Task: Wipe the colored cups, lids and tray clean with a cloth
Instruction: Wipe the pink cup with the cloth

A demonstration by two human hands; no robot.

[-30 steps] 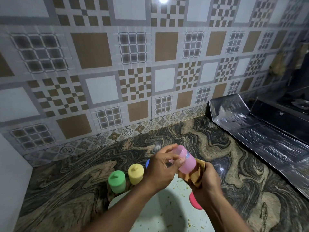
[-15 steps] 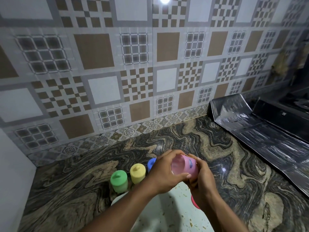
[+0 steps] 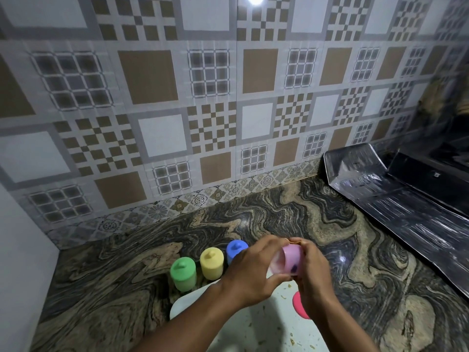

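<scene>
While pink cup (image 3: pixel 291 259) sits tipped on side above tray (image 3: pixel 256 323), left hand (image 3: pixel 250 269) clamps fingers round its open end, likely to steady it; right hand (image 3: pixel 313 273) closes fingers over base, sliver of cloth (image 3: pixel 294 241) peeking out behind cup, so probably rubbing outside. Green cup (image 3: pixel 183 274), yellow cup (image 3: pixel 212 262), blue cup (image 3: pixel 236 250) stand lidded in row just beyond tray's far-left edge. Red lid (image 3: pixel 299 304) lies on tray below right hand. Crumbs dot tray, wipe not yet done
</scene>
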